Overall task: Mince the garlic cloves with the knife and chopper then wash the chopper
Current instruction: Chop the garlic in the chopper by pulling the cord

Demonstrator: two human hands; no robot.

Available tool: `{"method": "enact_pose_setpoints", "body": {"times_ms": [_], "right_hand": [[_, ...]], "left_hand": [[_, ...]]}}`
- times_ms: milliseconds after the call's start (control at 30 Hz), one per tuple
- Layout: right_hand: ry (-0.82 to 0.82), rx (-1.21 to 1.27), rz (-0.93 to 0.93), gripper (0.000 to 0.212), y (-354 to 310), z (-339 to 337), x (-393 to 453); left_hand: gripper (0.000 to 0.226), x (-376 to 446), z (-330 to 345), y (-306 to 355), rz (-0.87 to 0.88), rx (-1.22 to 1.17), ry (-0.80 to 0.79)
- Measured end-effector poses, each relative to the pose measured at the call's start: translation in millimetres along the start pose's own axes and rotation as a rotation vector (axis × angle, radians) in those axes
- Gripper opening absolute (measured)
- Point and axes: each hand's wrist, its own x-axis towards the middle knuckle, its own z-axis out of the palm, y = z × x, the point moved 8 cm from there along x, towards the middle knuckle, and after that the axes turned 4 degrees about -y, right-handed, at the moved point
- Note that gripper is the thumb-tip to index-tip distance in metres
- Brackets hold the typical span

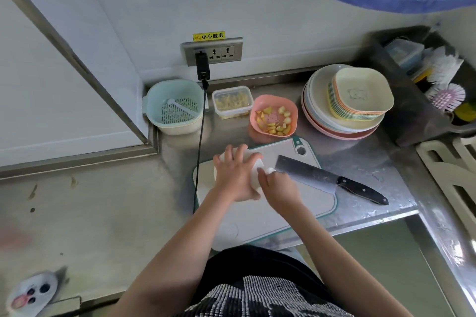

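Observation:
A white chopper (255, 175) stands on the white cutting board (304, 203) with a teal rim. My left hand (235, 175) lies flat on top of it and covers most of it. My right hand (277, 185) pinches the small white pull handle at the chopper's right side. The cleaver (309, 174), with a black handle, rests flat on the board just right of my hands, handle pointing right. A pink bowl (273, 118) behind the board holds garlic cloves and yellow pieces.
A clear tub (232, 105) of minced garlic and a pale blue colander (173, 107) stand at the back. A black cable (201, 136) hangs from the wall socket past the board's left edge. Stacked plates and bowls (347, 103) sit at the right, next to a dark bin with brushes.

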Motion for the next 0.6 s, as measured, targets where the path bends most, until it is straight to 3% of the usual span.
{"method": "enact_pose_setpoints", "body": {"times_ms": [167,433,600], "right_hand": [[0.016,-0.062,0.013,0.053,14,-2,-1],[0.145,0.014,0.313,0.060,96,-18,5],[0.207,0.141,0.546,0.060,184,-37,-24]], "left_hand": [[0.095,1,0,0,-0.001,-0.007,-0.009],[0.098,0,0,-1,0.000,-0.019,-0.020],[0.097,-1,0,-2,0.008,-0.018,-0.014]]}}
